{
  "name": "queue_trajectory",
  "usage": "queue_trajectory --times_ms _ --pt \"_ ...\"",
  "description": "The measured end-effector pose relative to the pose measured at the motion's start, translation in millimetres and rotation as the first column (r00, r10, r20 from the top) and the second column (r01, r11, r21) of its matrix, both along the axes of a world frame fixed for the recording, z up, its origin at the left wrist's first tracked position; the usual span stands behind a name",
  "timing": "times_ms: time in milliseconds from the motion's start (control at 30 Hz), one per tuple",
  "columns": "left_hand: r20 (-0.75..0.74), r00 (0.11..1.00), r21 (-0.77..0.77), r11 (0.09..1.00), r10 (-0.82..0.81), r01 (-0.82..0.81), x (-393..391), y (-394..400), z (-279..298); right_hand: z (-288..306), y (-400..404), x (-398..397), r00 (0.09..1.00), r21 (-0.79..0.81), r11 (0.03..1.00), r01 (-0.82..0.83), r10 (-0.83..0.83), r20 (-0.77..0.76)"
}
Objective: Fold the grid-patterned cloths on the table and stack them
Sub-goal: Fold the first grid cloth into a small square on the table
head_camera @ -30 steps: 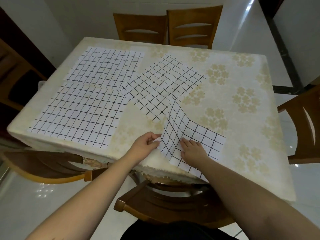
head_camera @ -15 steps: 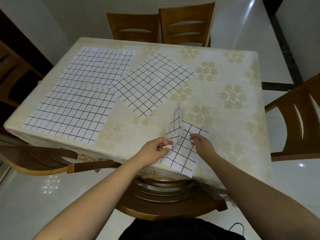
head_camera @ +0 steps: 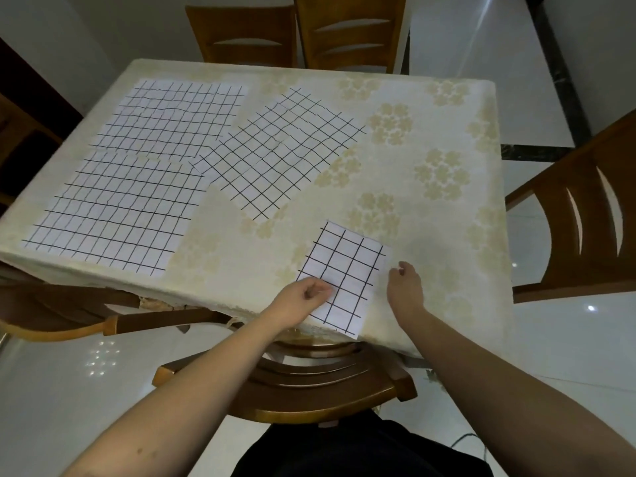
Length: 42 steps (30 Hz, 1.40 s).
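A dining room with glossy white floor tiles: your surface (head_camera: 430, 215) wears a cream tablecloth printed with pale gold flowers, and wooden chairs stand around it, two at the far edge (head_camera: 299, 32), one at the right edge (head_camera: 592, 215) and one tucked under the near edge (head_camera: 309, 387). The folded cloth (head_camera: 347, 270) lies flat at the near edge, its lowest corner just over the brink. Your left hand (head_camera: 303, 299) rests on the folded cloth's near left corner, fingers curled in against the fabric; whether they pinch it or merely press it cannot be told. Your right hand (head_camera: 406, 287) sits just beside the folded cloth's right edge, fingers loosely curled and holding nothing. Three more grid-patterned cloths lie spread open on the left half of the surface: the fine-grid cloth (head_camera: 179, 115) near the far left corner, the near-left cloth (head_camera: 117, 211) along the left side toward the near edge, its far edge meeting the fine-grid cloth, and the angled cloth (head_camera: 278, 153) toward the centre, turned diagonally, with one corner touching the other two.
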<state>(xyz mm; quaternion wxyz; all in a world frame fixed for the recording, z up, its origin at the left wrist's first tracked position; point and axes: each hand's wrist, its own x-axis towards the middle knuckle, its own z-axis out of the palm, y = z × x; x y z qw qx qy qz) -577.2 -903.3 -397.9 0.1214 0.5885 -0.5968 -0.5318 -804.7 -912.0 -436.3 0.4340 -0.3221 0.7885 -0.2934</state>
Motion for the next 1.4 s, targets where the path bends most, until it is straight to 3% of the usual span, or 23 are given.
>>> queue_trajectory --times_ms 133,233,333,433,533,633,900,1067,1267,1400 --pt "0.170 0.980 -0.151 0.985 0.107 -0.082 12.2 -15.5 -14.1 -8.2 9.8 -3.1 0.968 -0.084 0.976 -0.201 0.185 -0.172" --pt "0.430 0.901 -0.267 0.944 -0.063 0.194 26.4 -23.7 -27.6 -12.0 17.3 3.5 0.832 -0.090 0.874 -0.477 0.417 -0.365" --pt "0.685 0.675 -0.203 0.818 -0.274 0.538 33.7 -22.7 -38.8 -14.9 18.5 17.6 0.570 -0.015 0.674 -0.739 0.613 -0.547" --pt "0.759 0.535 -0.094 0.752 -0.370 0.653 31.3 -19.0 -45.2 -18.7 20.9 33.0 0.338 0.111 0.484 -0.868 0.738 -0.584" --pt "0.763 0.502 -0.041 0.745 -0.407 0.666 26.5 -16.1 -50.9 -29.2 21.7 38.7 0.225 0.149 0.397 -0.905 0.747 -0.625" --pt "0.752 0.513 -0.038 0.749 -0.415 0.662 27.0 -15.0 -56.5 -41.7 22.0 31.8 0.163 0.213 0.379 -0.901 0.748 -0.643" --pt "0.754 0.487 -0.031 0.717 -0.441 0.697 37.7 -19.7 -62.2 -49.7 23.6 -10.0 0.177 0.294 0.481 -0.826 0.716 -0.675" --pt "0.739 0.493 -0.051 0.691 -0.460 0.721 44.6 -19.7 -62.4 -43.6 22.5 -13.5 0.261 0.237 0.549 -0.801 0.678 -0.688" --pt "0.734 0.487 -0.065 0.665 -0.473 0.744 51.0 -19.3 -64.3 -44.0 13.6 6.1 0.292 0.175 0.550 -0.817 0.655 -0.697" --pt "0.744 0.480 -0.063 0.665 -0.466 0.744 49.6 -19.1 -64.0 -43.5 8.2 19.1 0.266 0.170 0.528 -0.832 0.649 -0.713"
